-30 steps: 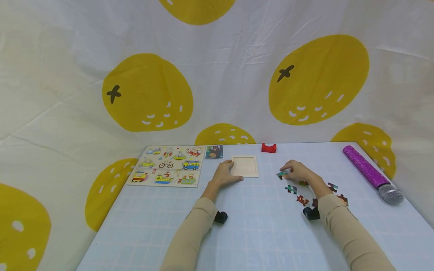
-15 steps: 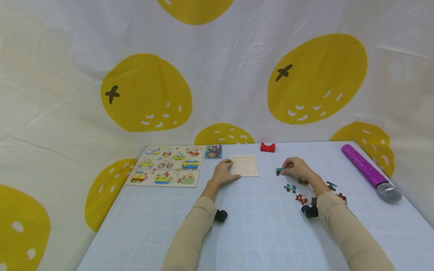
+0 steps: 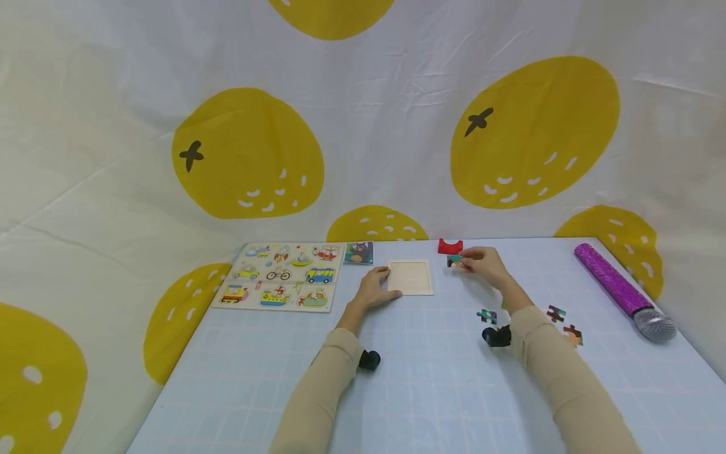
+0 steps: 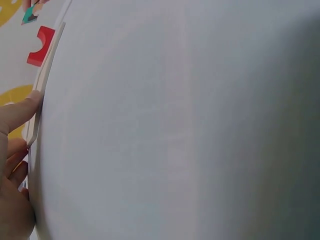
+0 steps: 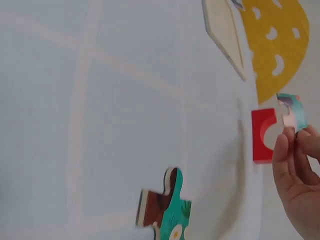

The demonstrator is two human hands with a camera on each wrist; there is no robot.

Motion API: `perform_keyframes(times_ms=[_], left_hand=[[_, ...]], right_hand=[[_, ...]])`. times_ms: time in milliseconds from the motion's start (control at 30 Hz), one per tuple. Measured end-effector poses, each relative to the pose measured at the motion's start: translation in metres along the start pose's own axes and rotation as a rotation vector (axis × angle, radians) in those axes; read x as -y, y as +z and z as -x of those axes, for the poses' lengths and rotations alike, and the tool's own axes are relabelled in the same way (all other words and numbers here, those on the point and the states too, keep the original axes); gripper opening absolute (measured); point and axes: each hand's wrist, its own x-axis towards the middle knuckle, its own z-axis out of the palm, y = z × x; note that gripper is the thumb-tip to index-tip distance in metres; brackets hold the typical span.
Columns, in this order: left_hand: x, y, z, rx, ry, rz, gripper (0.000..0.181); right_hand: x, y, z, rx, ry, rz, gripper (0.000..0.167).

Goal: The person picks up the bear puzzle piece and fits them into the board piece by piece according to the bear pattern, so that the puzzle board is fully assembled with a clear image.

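Currently right fingers [image 5: 281,156] pinch puzzle piece [image 5: 298,114]; left fingers [image 3: 378,273] hold frame [image 3: 411,278].

The bench [image 3: 420,378] has a light blue, pale-gridded surface. Far left: vehicle puzzle board [image 3: 276,285]. Just beside it: bear picture card [image 3: 359,253]. Centre: square wooden tray [image 3: 410,279]. Far edge: red notched block [image 3: 450,247]. Right: loose jigsaw pieces [image 3: 556,313] and, near the side edge, a purple microphone [image 3: 609,280], lying diagonally.

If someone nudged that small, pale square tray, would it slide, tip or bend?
The square tray would probably slide rather than tip, since it lies low and flat on the table. It looks stiff, its edges straight, and perhaps light, being thin. The left hand at its edge may limit sliding.
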Motion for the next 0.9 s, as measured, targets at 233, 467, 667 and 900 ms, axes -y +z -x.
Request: perform_keyframes(times_ms=[233, 467, 667, 900], left_hand=[[-0.002, -0.001, -0.001, -0.001, -0.006, 0.017, 0.072], [-0.002, 0.001, -0.001, -0.013, 0.001, 0.022, 0.071], [-0.004, -0.001, 0.001, -0.016, -0.004, 0.054, 0.070], [-0.002, -0.004, 0.002, 0.008, -0.002, 0.059, 0.070]], right_hand=[[0.011, 0.017, -0.015, -0.044, 0.044, -0.133, 0.034], [0.018, 0.033, -0.024, 0.010, 0.061, -0.187, 0.034], [0.022, 0.052, -0.025, 0.081, -0.045, -0.059, 0.031], [0.027, 0.087, -0.025, 0.208, -0.110, 0.157, 0.025]])
